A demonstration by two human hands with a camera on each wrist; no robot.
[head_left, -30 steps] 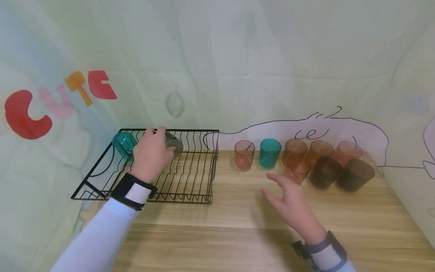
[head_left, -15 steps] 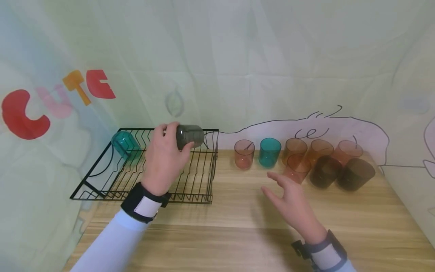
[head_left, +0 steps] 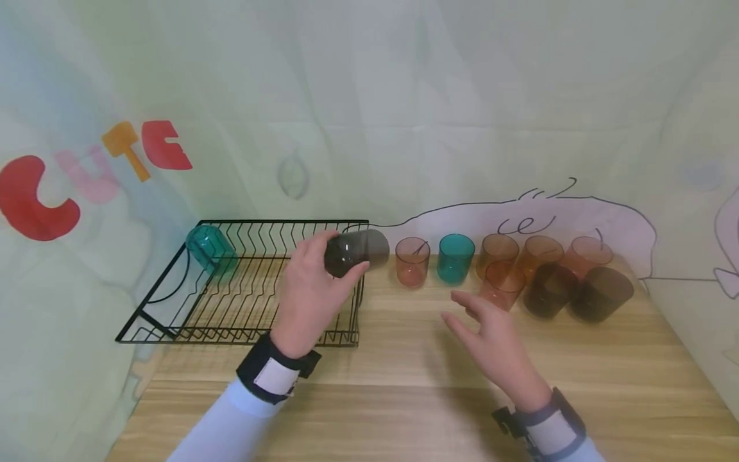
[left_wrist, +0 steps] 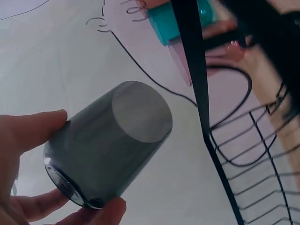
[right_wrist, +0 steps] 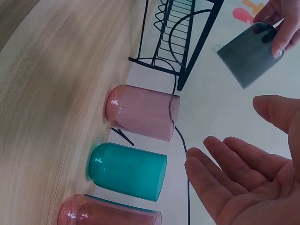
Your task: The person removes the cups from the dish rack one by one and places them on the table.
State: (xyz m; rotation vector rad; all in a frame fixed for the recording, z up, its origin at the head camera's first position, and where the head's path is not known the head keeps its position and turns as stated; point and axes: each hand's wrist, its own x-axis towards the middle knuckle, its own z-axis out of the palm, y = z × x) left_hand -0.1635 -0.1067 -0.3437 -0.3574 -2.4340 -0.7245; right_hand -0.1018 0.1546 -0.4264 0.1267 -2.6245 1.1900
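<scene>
My left hand [head_left: 312,292] grips a dark grey see-through cup [head_left: 356,250] near its base, between thumb and fingers. The cup lies on its side in the air over the rack's right end, its mouth toward the right; the left wrist view shows the same grey cup [left_wrist: 110,140]. My right hand [head_left: 496,350] hovers over the table with fingers spread and nothing in it. Nearest to it are a teal cup [head_left: 456,260], a pink cup [head_left: 412,263] and an orange-red cup [head_left: 501,285], all upright on the table.
A black wire dish rack [head_left: 260,308] stands at the left, with a teal cup [head_left: 211,250] tipped over in its back left corner. Several amber, pink and dark cups [head_left: 600,295] crowd the table's right side. A printed cloth [head_left: 369,128] hangs behind.
My left hand has lifted the grey cup out of the rack and carried it to the right, toward the row of cups. The right hand has stayed nearly still.
</scene>
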